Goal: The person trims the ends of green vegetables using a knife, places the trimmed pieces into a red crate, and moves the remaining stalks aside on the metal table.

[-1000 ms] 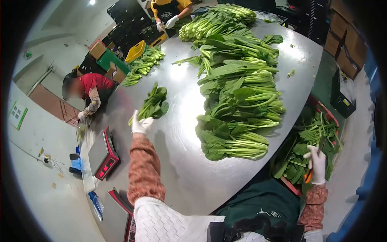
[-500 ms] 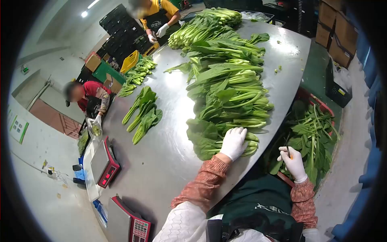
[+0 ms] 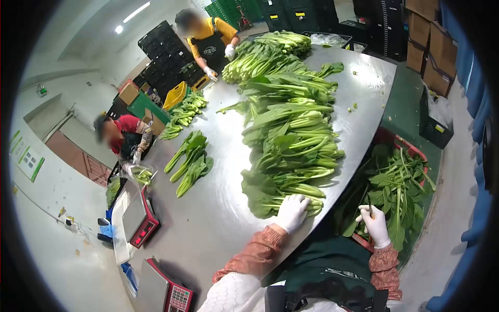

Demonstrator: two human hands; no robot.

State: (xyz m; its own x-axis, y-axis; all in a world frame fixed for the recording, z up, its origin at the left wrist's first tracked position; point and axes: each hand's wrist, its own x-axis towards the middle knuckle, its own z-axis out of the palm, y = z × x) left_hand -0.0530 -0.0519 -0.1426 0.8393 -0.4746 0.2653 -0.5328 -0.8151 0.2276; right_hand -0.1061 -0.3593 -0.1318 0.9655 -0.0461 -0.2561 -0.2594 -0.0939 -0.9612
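My left hand [image 3: 292,213], in a white glove, rests on the stalk ends at the near end of a long row of leafy greens [image 3: 291,140] on the metal table [image 3: 218,229]. Its fingers lie over the nearest stalks; whether they grip any is unclear. Off the table's right edge, my right hand [image 3: 375,224], also gloved, is closed round a small thin tool [image 3: 370,210], of which only a dark tip shows. Below and beside it, loose leaves [image 3: 397,192] fill a red crate [image 3: 422,155].
Three bunches [image 3: 191,162] lie mid-table, with more greens [image 3: 184,115] beyond. Two red scales [image 3: 145,232] stand at left. A person in yellow [image 3: 210,44] and a person in red [image 3: 127,136] are across the table. A black crate [image 3: 435,122] stands right.
The view has tilted up slightly. My left hand still lies on the near stalks. The person in red now holds greens out over the table, and the person in yellow has moved their hands apart.
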